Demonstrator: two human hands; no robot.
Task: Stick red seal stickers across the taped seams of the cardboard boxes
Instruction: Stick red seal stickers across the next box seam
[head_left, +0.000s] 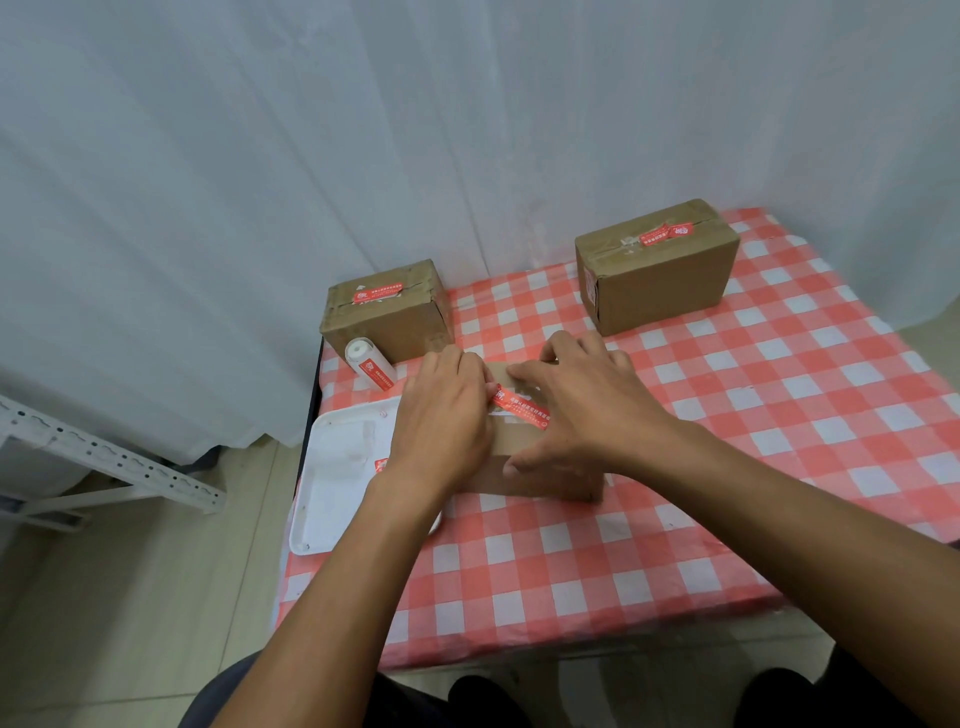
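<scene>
Near box (524, 457) at table front-left, beside white tray (337, 467), under both hands. Red sticker (519, 408) lies on box top, long axis running from far-left to near-right, across taped seam as far as we can tell.

Left hand (441, 415): fingers flat, pressing sticker's left end. Right hand (576, 410): fingers spread, pressing right end, thumb on box front.

We judge sticker thin, floppy, tacky; handle by ends, smooth outward. Box light, stiff; steady w/ palm.

Two far boxes (387, 312) (657, 265) already sealed. Sticker roll (370, 364) beside left one.
</scene>
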